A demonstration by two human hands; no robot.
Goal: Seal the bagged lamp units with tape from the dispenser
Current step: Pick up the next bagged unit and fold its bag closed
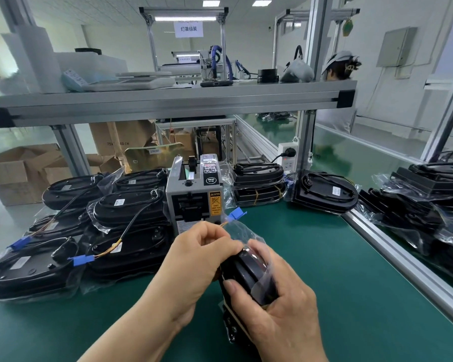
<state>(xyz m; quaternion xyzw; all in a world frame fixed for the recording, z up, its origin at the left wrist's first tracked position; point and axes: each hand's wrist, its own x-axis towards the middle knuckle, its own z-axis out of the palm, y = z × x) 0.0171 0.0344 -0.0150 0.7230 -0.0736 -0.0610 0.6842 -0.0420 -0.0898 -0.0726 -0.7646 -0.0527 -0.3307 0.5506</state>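
Both hands on the work: left hand [194,259] curled, pinching the loose plastic at the bag mouth [242,231]; right hand [280,301] wrapped round the bagged lamp unit [248,275], thumb across its near face. Unit is black, held on edge above the green mat [337,257], low centre of my view. Thin wires run out of the bag mouth to a blue connector [237,213], which sits outside the plastic, just beside the tape dispenser [194,194]. Dispenser stands directly behind the hands, outlet facing me. I cannot tell whether a cut strip waits at the outlet, as the left hand covers it. Piles of bagged units [126,212] lie left of the dispenser and more [324,192] right of it. My reading of the risks: fetching tape needs one hand freed, and the gathered plastic is springy, so the fold may open once the pinch lets go. Wires leaving the mouth could hold a gap, or the strip could stick to them rather than film. Slick bag over a hard shell, so a one-handed hold may let the unit slide or tip.
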